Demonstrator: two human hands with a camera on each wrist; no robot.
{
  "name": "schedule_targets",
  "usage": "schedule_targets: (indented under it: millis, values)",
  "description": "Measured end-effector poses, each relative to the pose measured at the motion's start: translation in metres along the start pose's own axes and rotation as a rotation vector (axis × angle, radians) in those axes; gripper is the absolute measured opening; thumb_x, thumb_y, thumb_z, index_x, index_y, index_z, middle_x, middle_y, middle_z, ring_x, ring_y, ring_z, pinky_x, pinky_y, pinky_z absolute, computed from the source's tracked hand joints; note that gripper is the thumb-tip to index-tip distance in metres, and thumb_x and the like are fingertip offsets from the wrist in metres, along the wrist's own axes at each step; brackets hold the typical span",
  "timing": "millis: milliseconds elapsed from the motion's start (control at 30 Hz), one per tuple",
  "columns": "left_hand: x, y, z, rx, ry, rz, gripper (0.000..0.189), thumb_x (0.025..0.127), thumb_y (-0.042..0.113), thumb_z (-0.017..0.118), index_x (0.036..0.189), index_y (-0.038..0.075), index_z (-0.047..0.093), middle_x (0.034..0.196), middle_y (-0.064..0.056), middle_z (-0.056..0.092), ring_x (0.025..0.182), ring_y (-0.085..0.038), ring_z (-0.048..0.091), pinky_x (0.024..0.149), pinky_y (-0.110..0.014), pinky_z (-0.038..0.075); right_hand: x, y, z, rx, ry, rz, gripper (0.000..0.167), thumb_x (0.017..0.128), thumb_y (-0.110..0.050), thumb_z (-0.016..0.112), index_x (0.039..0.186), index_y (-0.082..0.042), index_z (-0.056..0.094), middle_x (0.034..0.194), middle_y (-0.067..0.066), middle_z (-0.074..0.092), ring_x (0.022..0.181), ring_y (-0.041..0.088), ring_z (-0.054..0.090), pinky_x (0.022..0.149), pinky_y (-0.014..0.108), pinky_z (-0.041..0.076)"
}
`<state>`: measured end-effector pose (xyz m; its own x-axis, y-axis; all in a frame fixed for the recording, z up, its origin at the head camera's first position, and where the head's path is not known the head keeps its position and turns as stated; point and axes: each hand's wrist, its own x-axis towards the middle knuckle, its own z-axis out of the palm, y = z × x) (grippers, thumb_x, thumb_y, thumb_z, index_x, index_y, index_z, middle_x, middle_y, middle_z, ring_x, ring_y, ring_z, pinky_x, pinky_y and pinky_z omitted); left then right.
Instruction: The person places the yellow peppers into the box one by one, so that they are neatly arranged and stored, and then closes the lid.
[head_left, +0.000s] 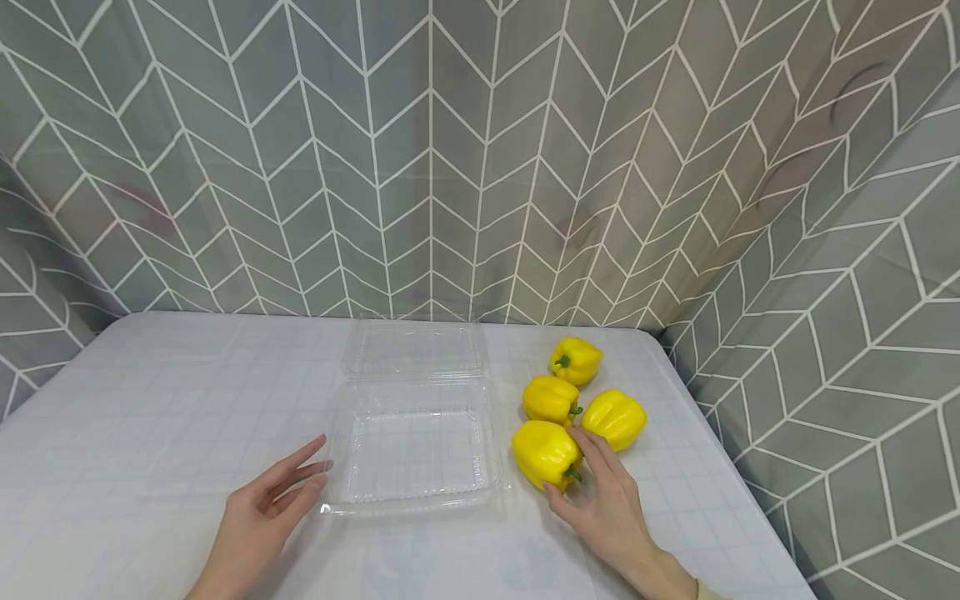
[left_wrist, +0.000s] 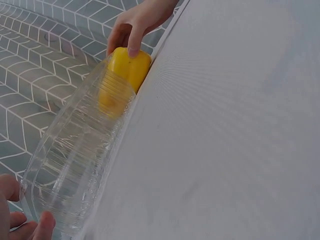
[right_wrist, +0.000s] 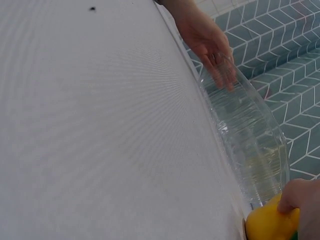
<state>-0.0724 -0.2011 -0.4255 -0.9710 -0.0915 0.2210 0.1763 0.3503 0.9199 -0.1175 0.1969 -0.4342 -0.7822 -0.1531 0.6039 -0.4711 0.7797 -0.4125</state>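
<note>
A clear plastic clamshell container (head_left: 416, 454) lies on the table with its lid folded back to the far side. At its left edge is my left hand (head_left: 270, 500), fingers loosely extended at the rim; whether they touch it I cannot tell. My right hand (head_left: 603, 508) holds the nearest yellow bell pepper (head_left: 546, 452) with the thumb at its near side and fingers over its right side. In the left wrist view that bell pepper (left_wrist: 131, 67) shows behind the clear wall, with the thumb pressed on it. The right wrist view catches only part of the bell pepper (right_wrist: 267, 222).
Several more yellow bell peppers stand close by: one behind the held one (head_left: 550, 398), one to its right (head_left: 615, 419), one farthest back (head_left: 576, 360). A white cloth covers the table (head_left: 187, 400). A grey patterned curtain (head_left: 450, 167) hangs behind and to the sides.
</note>
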Motion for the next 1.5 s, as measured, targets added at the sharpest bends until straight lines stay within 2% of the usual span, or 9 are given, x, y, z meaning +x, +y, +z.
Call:
schedule_targets:
  millis: [67, 200, 267, 433, 533, 800, 1067, 1233, 1500]
  values:
    - [0.0, 0.0, 0.0, 0.004, 0.001, 0.0, 0.047, 0.096, 0.013, 0.068, 0.142, 0.012, 0.057, 0.128, -0.004, 0.068, 0.108, 0.0, 0.066, 0.09, -0.012, 0.054, 0.0, 0.0, 0.0, -0.002, 0.002, -0.004, 0.08, 0.064, -0.02, 0.091, 0.135, -0.005, 0.059, 0.132, 0.003, 0.059, 0.117, 0.023, 0.063, 0.105, 0.001, 0.03]
    - [0.0, 0.0, 0.0, 0.0, 0.005, 0.009, 0.047, 0.096, 0.013, 0.068, 0.142, 0.011, 0.057, 0.13, -0.003, 0.067, 0.109, 0.0, 0.066, 0.09, -0.012, 0.054, 0.001, -0.001, -0.002, -0.007, 0.007, -0.017, 0.081, 0.064, -0.018, 0.091, 0.137, -0.005, 0.057, 0.132, 0.004, 0.06, 0.115, 0.025, 0.063, 0.099, 0.023, 0.052]
    - [0.0, 0.0, 0.0, 0.0, 0.006, 0.02, 0.046, 0.096, 0.012, 0.068, 0.141, 0.01, 0.057, 0.133, -0.001, 0.066, 0.11, 0.0, 0.066, 0.09, -0.012, 0.053, 0.001, -0.001, -0.003, -0.005, 0.011, -0.022, 0.082, 0.064, -0.016, 0.09, 0.138, -0.006, 0.057, 0.132, 0.004, 0.06, 0.114, 0.026, 0.064, 0.097, 0.027, 0.054]
    - [0.001, -0.001, 0.001, -0.005, 0.01, 0.042, 0.045, 0.096, 0.01, 0.068, 0.14, 0.007, 0.058, 0.137, 0.003, 0.063, 0.11, 0.0, 0.065, 0.091, -0.012, 0.053, 0.001, -0.002, -0.005, 0.033, 0.034, -0.032, 0.081, 0.065, -0.013, 0.089, 0.138, -0.006, 0.056, 0.133, 0.004, 0.06, 0.112, 0.026, 0.064, 0.102, 0.004, 0.037]
    - [0.0, -0.001, 0.0, -0.007, 0.012, 0.044, 0.045, 0.096, 0.009, 0.067, 0.14, 0.007, 0.058, 0.137, 0.003, 0.063, 0.11, 0.0, 0.065, 0.091, -0.012, 0.053, 0.002, -0.002, -0.006, 0.052, 0.045, -0.031, 0.079, 0.065, -0.012, 0.089, 0.137, -0.004, 0.057, 0.133, 0.004, 0.06, 0.11, 0.024, 0.064, 0.101, -0.001, 0.033]
    - [0.0, -0.001, 0.0, 0.001, 0.021, 0.042, 0.045, 0.096, 0.009, 0.067, 0.141, 0.009, 0.058, 0.137, 0.001, 0.063, 0.11, 0.0, 0.066, 0.092, -0.011, 0.052, 0.007, -0.001, -0.007, 0.083, 0.041, 0.006, 0.08, 0.066, -0.01, 0.089, 0.139, -0.008, 0.056, 0.131, 0.004, 0.06, 0.109, 0.02, 0.061, 0.098, 0.003, 0.038]
    - [0.0, 0.0, 0.0, 0.007, 0.024, 0.03, 0.045, 0.097, 0.01, 0.067, 0.14, 0.009, 0.058, 0.136, 0.001, 0.064, 0.109, 0.001, 0.066, 0.092, -0.011, 0.052, 0.015, -0.003, -0.012, 0.116, 0.032, 0.043, 0.079, 0.068, -0.01, 0.089, 0.139, -0.008, 0.055, 0.133, 0.004, 0.059, 0.116, 0.02, 0.057, 0.1, 0.001, 0.035]
    - [0.0, 0.0, 0.0, -0.003, 0.023, 0.03, 0.045, 0.097, 0.008, 0.067, 0.14, 0.008, 0.058, 0.136, 0.0, 0.064, 0.109, 0.0, 0.066, 0.091, -0.012, 0.053, 0.023, -0.006, -0.015, 0.144, 0.043, 0.021, 0.078, 0.069, -0.008, 0.088, 0.139, -0.009, 0.055, 0.132, 0.005, 0.06, 0.115, 0.019, 0.057, 0.101, 0.002, 0.036]
    - [0.0, -0.002, 0.0, -0.003, 0.023, 0.033, 0.045, 0.096, 0.008, 0.067, 0.14, 0.009, 0.058, 0.136, -0.001, 0.064, 0.11, -0.001, 0.066, 0.092, -0.012, 0.052, 0.032, -0.011, -0.014, 0.203, 0.02, -0.018, 0.079, 0.07, -0.007, 0.088, 0.141, -0.011, 0.054, 0.131, 0.006, 0.059, 0.114, 0.016, 0.059, 0.1, 0.012, 0.047]
